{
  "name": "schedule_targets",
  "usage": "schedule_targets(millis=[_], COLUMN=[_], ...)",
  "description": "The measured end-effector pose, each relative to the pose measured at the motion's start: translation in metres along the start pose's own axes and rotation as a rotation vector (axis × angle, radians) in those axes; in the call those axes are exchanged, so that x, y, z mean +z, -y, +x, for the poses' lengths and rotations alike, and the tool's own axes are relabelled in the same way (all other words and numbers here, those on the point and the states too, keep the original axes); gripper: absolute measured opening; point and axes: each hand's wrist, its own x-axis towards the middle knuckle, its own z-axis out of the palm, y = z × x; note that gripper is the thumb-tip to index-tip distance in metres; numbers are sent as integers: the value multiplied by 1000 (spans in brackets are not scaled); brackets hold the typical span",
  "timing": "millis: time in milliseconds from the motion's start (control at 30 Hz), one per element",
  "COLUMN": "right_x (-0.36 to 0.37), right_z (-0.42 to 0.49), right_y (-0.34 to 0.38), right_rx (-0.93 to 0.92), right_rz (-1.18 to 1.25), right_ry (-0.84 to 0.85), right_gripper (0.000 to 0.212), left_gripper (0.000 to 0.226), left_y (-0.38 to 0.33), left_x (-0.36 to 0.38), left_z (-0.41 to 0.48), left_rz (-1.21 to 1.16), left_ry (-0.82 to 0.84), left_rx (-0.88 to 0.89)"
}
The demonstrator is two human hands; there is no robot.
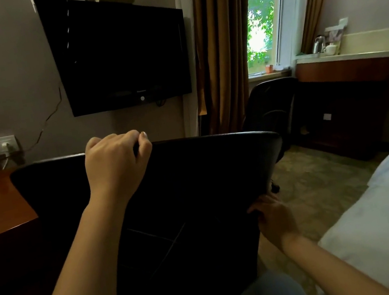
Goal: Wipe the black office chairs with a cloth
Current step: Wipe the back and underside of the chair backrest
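Left hand curls its fingers over the chair back's glossy, rounded top edge. Right hand grips its side edge, beside open carpet.

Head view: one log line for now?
left hand: grips near chair backrest top | right hand: holds its right edge | cloth: not seen
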Motion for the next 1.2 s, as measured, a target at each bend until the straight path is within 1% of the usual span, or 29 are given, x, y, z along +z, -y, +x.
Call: schedule_targets(millis=[100, 133, 167, 233, 267, 333, 400, 500, 600, 667, 733, 767, 833, 867, 933, 1067, 1100, 1167, 1200], right_x=[-5, -10, -15, -34, -45, -70, -96, -117, -109, -89, -58, -42, -13, -2, 11, 15, 12, -1, -12], right_z=[4, 8, 12, 21, 27, 42, 57, 71, 72, 65, 50, 40, 17, 8, -8, -19, -19, -11, -4], right_y=[-4, -3, -3, 7, 13, 29, 45, 52, 43, 32, 16, 8, -5, -9, -16, -36, -36, -32, -23], right_rx=[30, 25, 5, -17, -32, -91, -144, -153, -145, -133, -106, -63, 36, 62, 90, 129, 106, 99, 167], right_rz=[-6, 3, 18, 70, 92, 124, 158, 166, 150, 121, 81, 86, 147, 173, 190, 115, 93, 97, 125], right_ry=[118, 140, 138, 99, 31, -193, -393, -555, -613, -595, -524, -482, -386, -335, -230, 19, 48, -12, -33], right_gripper=[22, 26, 29, 25, 27, 37, 42, 41, 39, 35, 24, 20, 23, 26, 25, 22, 22, 19, 18], left_gripper=[39, 39, 38, 38, 38, 38, 37, 37, 36, 34, 35, 36, 39, 39, 39, 37, 38, 39, 39], left_y=[0, 0, 0, 0, 0, 0, 0, -1, -1, -2, -2, -2, -2, -2, -3, -6, -6, -6, -6], left_x=[0, -1, -2, -4, -4, -5, -6, -5, -3, -2, 0, 1, 3, 3, 4, 1, -1, -3, -3], left_z=[-3, -3, -2, -2, -2, -2, -2, -2, -3, -3, -2, -1, 0, 0, -1, -2, -2, -2, -3], left_rz=[17, 20, 21, 22, 24, 23, 6, -12, 6, 10, 4, -1, -8, -5, 11, 6, 4, 2, -4], left_ry=[0, 9, 18, 33, 36, 33, 36, 47, 23, 7, 7, 11, 17, 11, -2, 8, 16, 29, 32], left_rx=[-12, -17, -22, -24, -22, -17, -18, -24, -26, -27, -40, -48, -59, -58, -46, -46, -53, -59, -53])
